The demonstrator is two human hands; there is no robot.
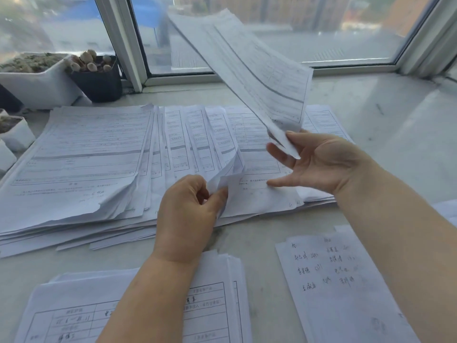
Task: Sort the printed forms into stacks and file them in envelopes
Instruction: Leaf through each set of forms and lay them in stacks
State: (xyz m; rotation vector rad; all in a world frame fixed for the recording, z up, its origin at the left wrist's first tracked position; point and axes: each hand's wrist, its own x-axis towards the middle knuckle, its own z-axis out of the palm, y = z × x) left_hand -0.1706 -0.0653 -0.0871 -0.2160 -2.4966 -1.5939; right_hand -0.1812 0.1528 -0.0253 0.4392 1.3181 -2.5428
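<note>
Two plant pots [74, 75] behind fanned forms [99, 154].

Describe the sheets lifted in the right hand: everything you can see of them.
The lifted sheets are thin white printed forms with ruled tables and one dark horizontal band, the print too blurred to read. Several appear to lie together. They tilt up and away toward the window, clear of the fanned forms on the sill. Only the right hand touches them, pinching the crumpled near corner between its thumb and fingers.
</note>
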